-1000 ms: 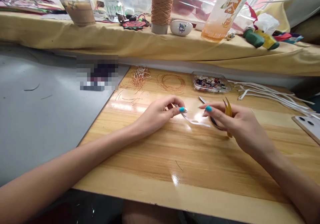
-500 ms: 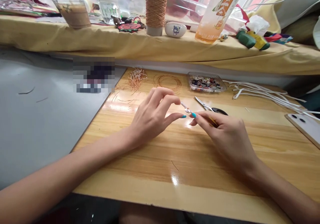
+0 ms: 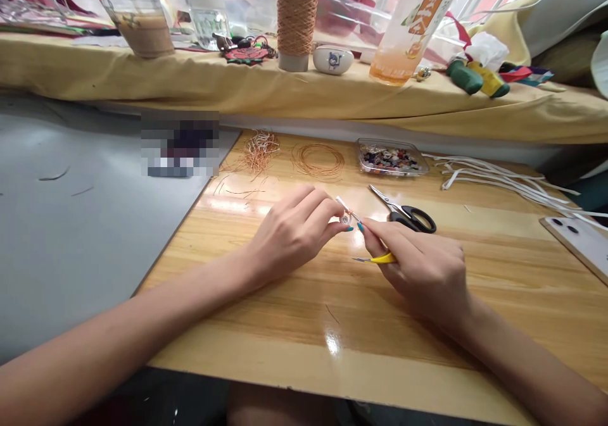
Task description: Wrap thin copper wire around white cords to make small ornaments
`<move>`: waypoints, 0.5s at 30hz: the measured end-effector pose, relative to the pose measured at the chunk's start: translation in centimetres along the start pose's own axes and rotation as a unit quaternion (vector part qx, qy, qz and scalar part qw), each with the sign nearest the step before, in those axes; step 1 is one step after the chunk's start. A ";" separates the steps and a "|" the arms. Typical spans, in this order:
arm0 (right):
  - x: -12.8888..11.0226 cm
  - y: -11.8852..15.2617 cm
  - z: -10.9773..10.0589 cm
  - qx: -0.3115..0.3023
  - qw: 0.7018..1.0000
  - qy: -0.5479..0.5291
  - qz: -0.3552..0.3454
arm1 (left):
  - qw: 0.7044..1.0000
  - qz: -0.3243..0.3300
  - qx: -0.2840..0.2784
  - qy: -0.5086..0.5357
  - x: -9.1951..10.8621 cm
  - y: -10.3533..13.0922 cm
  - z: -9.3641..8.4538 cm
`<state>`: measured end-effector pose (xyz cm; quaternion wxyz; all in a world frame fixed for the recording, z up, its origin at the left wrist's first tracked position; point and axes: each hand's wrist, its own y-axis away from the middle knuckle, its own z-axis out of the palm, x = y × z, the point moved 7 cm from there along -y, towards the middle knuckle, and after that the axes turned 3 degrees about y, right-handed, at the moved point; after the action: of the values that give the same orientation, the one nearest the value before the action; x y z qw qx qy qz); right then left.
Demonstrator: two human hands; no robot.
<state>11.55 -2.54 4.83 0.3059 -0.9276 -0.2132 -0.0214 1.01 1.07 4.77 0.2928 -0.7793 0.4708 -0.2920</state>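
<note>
A small white piece with an orange wrap (image 3: 350, 213) is held between my two hands above the wooden table. My left hand (image 3: 304, 223) pinches its left side between thumb and fingers. On the right, the thumb and index finger of my right hand (image 3: 422, 261) close on its other end. A small yellow cutter with a metal tip (image 3: 382, 259) also sticks out of my right hand, pointing left under the fingers. Black-handled scissors (image 3: 408, 214) lie partly open on the table just behind my right hand.
Behind my hands are an orange thread tangle (image 3: 261, 150), an orange coil (image 3: 319, 160), and a clear box of beads (image 3: 392, 159). White strips (image 3: 503, 182) and a phone (image 3: 577, 242) lie at right. Cups and a cord spool (image 3: 297, 21) stand on the cloth-covered ledge.
My left fingers have closed on the white piece, which has turned. My right hand has lowered slightly, exposing the yellow cutter and more of the scissors.
</note>
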 end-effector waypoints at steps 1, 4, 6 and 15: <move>-0.1 0.0 0.0 0.003 1.000 -0.003 -0.002 | 1.000 0.004 0.002 0.000 0.1 0.0 0.0; -0.2 -0.1 -0.1 0.017 1.000 -0.021 -0.005 | 1.000 0.014 0.005 0.002 0.3 0.1 0.0; -0.3 -0.2 -0.2 0.023 0.999 -0.033 -0.007 | 1.000 0.017 0.003 0.002 0.3 0.1 0.0; 0.0 -0.6 -0.3 0.035 0.996 -0.082 0.005 | 0.999 0.037 -0.014 -0.014 0.4 0.3 0.1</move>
<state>11.38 -2.28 5.39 0.3195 -0.9162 -0.2334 0.0638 1.14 0.60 4.58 0.2986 -0.7693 0.4995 -0.2636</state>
